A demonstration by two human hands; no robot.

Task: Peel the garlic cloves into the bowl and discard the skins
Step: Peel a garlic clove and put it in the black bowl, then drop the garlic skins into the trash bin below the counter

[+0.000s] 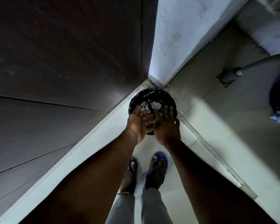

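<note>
Because the skins must fall straight down, the left hand [140, 122] is held over the black-lined bin [166, 96], fingers loosely spread, holding nothing visible. White garlic skins [149, 105] lie inside. The right hand [166, 125] hovers beside it, fingers straight, likely brushing off scraps. No bowl shows.

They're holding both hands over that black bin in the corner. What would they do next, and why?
Probably brush the palms together once more, then draw back. Both hands, left and right, hover open over the lined bin, where white skins already lie.
</note>
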